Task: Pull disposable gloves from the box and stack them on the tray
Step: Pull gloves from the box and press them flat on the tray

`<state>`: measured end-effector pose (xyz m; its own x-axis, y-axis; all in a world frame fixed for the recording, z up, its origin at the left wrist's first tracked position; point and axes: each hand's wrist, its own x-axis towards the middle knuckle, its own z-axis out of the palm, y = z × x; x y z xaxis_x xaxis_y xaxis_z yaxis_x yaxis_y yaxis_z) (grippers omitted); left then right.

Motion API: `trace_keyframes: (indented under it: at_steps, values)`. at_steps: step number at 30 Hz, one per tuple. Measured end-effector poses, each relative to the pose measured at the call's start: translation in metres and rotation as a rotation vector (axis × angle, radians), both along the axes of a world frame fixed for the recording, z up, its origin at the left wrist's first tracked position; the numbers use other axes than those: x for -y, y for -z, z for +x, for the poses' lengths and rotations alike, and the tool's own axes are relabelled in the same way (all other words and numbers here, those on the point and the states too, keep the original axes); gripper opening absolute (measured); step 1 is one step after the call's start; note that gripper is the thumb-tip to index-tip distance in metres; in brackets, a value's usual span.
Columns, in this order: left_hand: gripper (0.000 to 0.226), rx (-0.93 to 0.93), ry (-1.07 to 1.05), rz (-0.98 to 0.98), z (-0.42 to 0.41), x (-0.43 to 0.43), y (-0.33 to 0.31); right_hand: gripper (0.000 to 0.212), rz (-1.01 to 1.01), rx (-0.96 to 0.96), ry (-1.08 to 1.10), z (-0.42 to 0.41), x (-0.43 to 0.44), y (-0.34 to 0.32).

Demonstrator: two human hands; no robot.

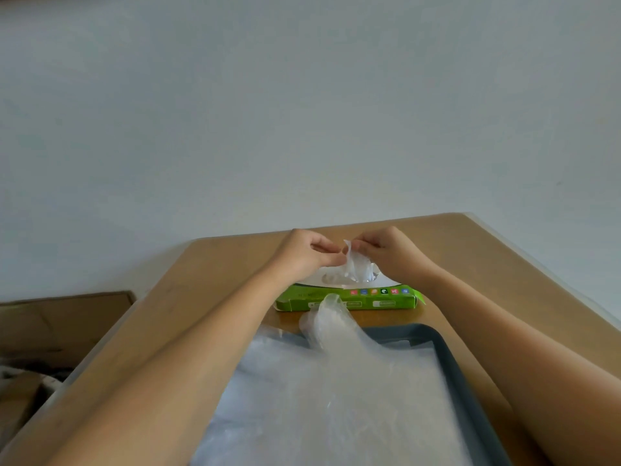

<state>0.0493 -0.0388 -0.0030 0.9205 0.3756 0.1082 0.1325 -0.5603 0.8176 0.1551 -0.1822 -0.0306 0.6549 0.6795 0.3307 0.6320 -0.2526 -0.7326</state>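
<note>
Over the green box [349, 300], the left hand [307, 252] and right hand [391, 252] each pinch one clear glove [356, 268]. On the box's near side, stacked gloves [336, 398] cover the tray [452, 359]. The box lettering is too blurred to read.

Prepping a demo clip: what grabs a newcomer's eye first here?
The left hand and right hand meet mid-frame, pinching a clear glove sticking out of the green box. Nearer the camera, a pile of gloves covers the dark grey tray, one poking up at its far edge.

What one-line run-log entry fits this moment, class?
step: pulling | left hand: pinches glove | right hand: pinches same glove | box: green, beyond tray | glove stack: on tray
</note>
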Motion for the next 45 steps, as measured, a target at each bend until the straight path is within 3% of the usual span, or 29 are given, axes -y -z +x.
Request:
trace_keyframes:
  at_steps: [8, 11, 13, 17, 22, 29, 32, 35, 37, 38, 41, 43, 45]
  values:
    - [0.007, -0.090, -0.027, -0.149, -0.003, -0.004, 0.011, 0.010, 0.273, -0.325, 0.161, 0.016, 0.012, 0.007]
    - [0.039, -0.141, 0.120, -0.192, -0.004, 0.000, 0.010, 0.014, 0.272, -0.363, 0.164, 0.013, 0.010, 0.007]
    - [0.055, -0.177, 0.147, -0.062, 0.001, 0.005, 0.009, 0.018, 0.243, -0.336, 0.156, 0.013, 0.007, 0.007]
    - [0.028, -0.041, -0.022, 0.052, 0.015, 0.013, 0.012, 0.020, 0.201, -0.281, 0.136, 0.013, 0.006, 0.007]
    - [0.019, -0.034, -0.106, -0.147, 0.016, 0.004, 0.019, 0.024, 0.255, -0.334, 0.182, 0.012, 0.013, 0.010]
    - [0.013, 0.041, -0.191, -0.238, 0.009, -0.009, 0.023, 0.024, 0.470, -0.825, 0.252, 0.014, 0.007, 0.013]
    - [0.011, 0.108, -0.201, -0.412, 0.001, -0.014, 0.022, 0.031, 0.305, -0.704, 0.195, 0.007, 0.006, 0.013]
    - [0.003, 0.058, -0.130, -0.582, -0.008, -0.012, 0.018, 0.021, 0.122, -0.471, 0.040, -0.001, 0.004, 0.011]
    - [0.002, 0.034, -0.109, -0.654, -0.010, -0.011, 0.015, 0.059, -0.028, -0.350, -0.081, -0.003, 0.004, 0.011]
    - [0.001, 0.042, -0.106, -0.679, -0.010, -0.011, 0.014, 0.067, -0.094, -0.308, -0.103, -0.005, 0.004, 0.011]
    - [0.023, 0.107, -0.101, -0.772, -0.011, -0.012, 0.010, 0.045, -0.132, -0.223, -0.050, -0.004, 0.000, 0.017]
    - [0.016, 0.143, -0.075, -0.794, -0.013, -0.011, 0.007, 0.032, -0.173, -0.199, 0.031, -0.005, -0.001, 0.015]
    - [0.006, 0.176, -0.060, -0.781, -0.015, -0.009, 0.004, 0.032, -0.174, -0.227, 0.095, -0.007, -0.001, 0.013]
